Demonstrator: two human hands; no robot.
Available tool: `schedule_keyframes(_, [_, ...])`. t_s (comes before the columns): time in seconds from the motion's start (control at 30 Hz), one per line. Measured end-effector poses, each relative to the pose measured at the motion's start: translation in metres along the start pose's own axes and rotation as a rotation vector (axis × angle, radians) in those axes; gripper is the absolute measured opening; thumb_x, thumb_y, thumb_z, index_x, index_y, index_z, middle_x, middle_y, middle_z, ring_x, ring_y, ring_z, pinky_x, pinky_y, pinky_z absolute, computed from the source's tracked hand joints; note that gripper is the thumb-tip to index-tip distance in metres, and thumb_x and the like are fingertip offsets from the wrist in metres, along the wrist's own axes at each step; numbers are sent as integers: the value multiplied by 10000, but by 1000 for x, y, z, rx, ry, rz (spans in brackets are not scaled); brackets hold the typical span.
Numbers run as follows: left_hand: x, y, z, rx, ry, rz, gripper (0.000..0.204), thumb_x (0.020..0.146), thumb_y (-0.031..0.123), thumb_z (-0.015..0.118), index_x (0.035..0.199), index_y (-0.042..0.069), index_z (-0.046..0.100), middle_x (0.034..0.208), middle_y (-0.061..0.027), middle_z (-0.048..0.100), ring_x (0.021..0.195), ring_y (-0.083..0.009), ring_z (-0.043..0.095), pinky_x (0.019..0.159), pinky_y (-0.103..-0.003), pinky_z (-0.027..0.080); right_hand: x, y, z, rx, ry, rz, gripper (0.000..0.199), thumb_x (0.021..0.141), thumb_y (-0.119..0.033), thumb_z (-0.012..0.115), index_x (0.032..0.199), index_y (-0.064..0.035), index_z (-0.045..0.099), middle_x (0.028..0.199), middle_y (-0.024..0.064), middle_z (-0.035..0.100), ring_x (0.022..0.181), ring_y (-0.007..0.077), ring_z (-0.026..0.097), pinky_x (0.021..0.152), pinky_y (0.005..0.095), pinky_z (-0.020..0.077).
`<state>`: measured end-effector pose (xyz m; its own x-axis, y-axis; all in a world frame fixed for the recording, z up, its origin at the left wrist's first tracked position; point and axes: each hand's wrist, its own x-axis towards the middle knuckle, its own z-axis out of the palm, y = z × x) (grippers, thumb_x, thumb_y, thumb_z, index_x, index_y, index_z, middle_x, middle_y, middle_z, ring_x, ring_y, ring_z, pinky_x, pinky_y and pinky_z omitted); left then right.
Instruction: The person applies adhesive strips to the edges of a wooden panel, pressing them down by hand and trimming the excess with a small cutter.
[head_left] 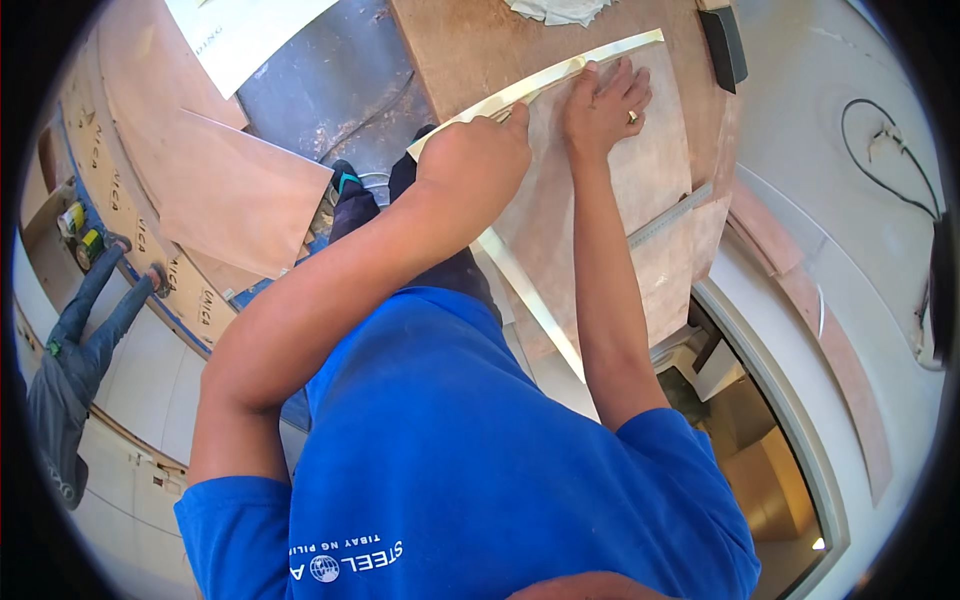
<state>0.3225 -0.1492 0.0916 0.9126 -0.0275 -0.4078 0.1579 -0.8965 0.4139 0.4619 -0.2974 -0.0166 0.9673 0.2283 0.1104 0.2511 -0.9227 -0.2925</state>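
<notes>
Head view: two bare hands at pale strip along edge of thin wood sheet

Left hand (480, 160) curled at the pale strip (535, 84), can't tell if anything is in its grip; right hand (605, 108) spread on the wood sheet (655, 145), ring (632, 117) on a finger; metal ruler (670, 216) lies across the sheet, right of second pale strip (533, 308); brown board (465, 45) beyond; blue shirt (480, 450) below; another person's legs (95, 315) far left; cable (880, 105) on right
</notes>
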Motion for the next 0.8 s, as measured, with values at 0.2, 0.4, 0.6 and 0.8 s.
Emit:
schedule_keyframes(0.2, [-2, -7, 7, -12, 18, -1, 654, 879, 57, 591, 1519, 18, 462, 826, -147, 710, 703, -299, 737, 566, -405, 596, 1, -13, 4, -90, 41, 30, 687, 1009, -476, 455, 1503, -1, 412, 1599, 297, 303, 1488, 494, 219, 1155, 641, 170])
schedule_keyframes(0.4, [-53, -22, 7, 48, -64, -71, 648, 885, 54, 575, 1523, 43, 466, 826, -153, 687, 674, -300, 725, 552, -407, 582, 4, -13, 4, -54, 42, 34, 676, 1001, -453, 462, 1486, 18, 426, 1591, 310, 309, 1476, 507, 232, 1151, 648, 167])
schedule_keyframes(0.6, [-55, -16, 4, 65, -32, -43, 646, 882, 51, 573, 1516, 3, 460, 783, -130, 673, 629, -271, 708, 528, -397, 566, -1, -11, 5, -71, 76, 17, 668, 1001, -447, 466, 1475, 23, 439, 1581, 316, 326, 1467, 514, 253, 1149, 650, 179])
schedule_keyframes(0.8, [-56, -19, 7, 31, 36, -35, 642, 874, 50, 586, 1506, 17, 479, 783, -124, 681, 661, -272, 715, 529, -395, 570, -1, -14, 3, -76, 71, 6, 676, 1001, -453, 459, 1479, 24, 431, 1585, 312, 320, 1469, 512, 247, 1144, 655, 189])
